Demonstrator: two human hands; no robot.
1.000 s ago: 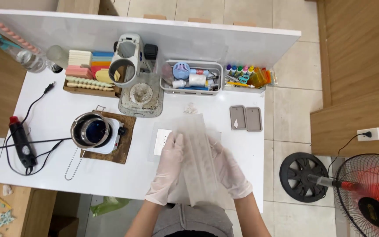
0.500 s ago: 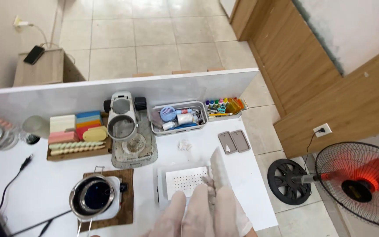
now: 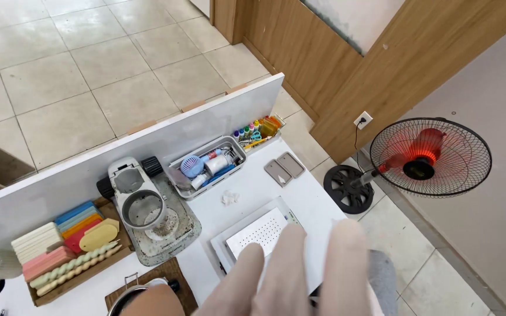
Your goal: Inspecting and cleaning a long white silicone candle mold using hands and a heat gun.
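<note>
Pale gloved fingers fill the bottom of the head view, close to the camera and blurred. My left hand (image 3: pixel 247 281) and my right hand (image 3: pixel 346 263) hover over the near edge of a white table (image 3: pixel 253 193). Just beyond them lies a white perforated tray (image 3: pixel 259 231). I cannot make out the clear plastic bag from the earlier frames, or whether either hand grips anything. A bare patch of arm (image 3: pixel 147 301) shows at the lower left.
A grey round-mouthed machine (image 3: pixel 147 213) stands left of the tray. Behind are a grey bin of small items (image 3: pixel 206 167), coloured bottles (image 3: pixel 256 129), two grey flat cases (image 3: pixel 284 168) and a wooden tray of coloured bars (image 3: pixel 65 246). A standing fan (image 3: pixel 428 155) is on the floor to the right.
The camera has tilted up and turned right. My hands have risen close to the lens; the clear bag they held upright is no longer distinguishable. The perforated tray now lies uncovered.
</note>
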